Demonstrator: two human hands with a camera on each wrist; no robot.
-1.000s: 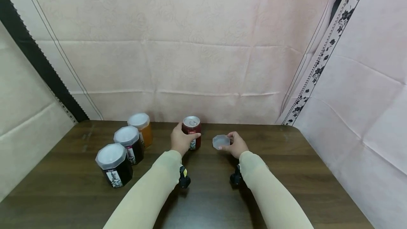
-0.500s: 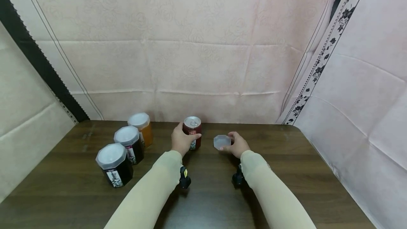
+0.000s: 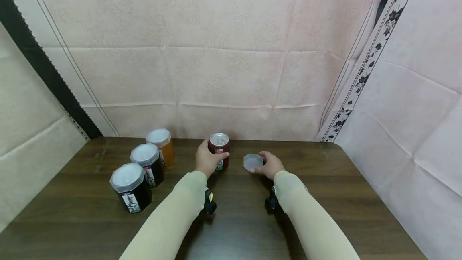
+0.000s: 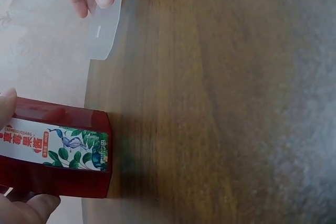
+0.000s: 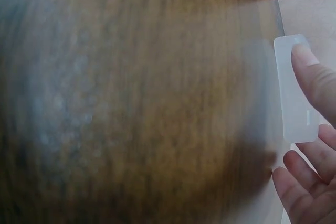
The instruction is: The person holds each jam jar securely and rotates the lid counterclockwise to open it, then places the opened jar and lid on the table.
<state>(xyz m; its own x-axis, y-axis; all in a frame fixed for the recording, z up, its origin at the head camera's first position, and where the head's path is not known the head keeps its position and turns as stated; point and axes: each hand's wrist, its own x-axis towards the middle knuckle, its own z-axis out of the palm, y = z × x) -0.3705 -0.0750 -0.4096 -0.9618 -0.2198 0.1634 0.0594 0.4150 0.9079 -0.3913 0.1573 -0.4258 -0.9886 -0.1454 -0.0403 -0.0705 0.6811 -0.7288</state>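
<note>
Dark red jam jar point(image 3: 224, 147) with a silver pull-tab top stands upright near the table's back edge. My left hand point(image 3: 207, 160) grips it, thumb across the near side and fingers round the left side. In the left wrist view, the red jar point(image 4: 68, 116) shows a leafy label with Chinese characters. To its right, my right hand point(image 3: 271, 166) holds a translucent octagonal plastic lid point(image 3: 251, 162) by its edge, apart from the jar. The right wrist view has the thumb laid over the lid point(image 5: 294, 103) and the fingers behind it.
On the left stand several capped jars: an orange jar point(image 3: 167, 153) at the back, a dark jar point(image 3: 156, 171) in the middle and another dark jar point(image 3: 140, 200) in front. The brown wooden table point(image 3: 234, 228) ends at a pale cloth backdrop point(image 3: 231, 71).
</note>
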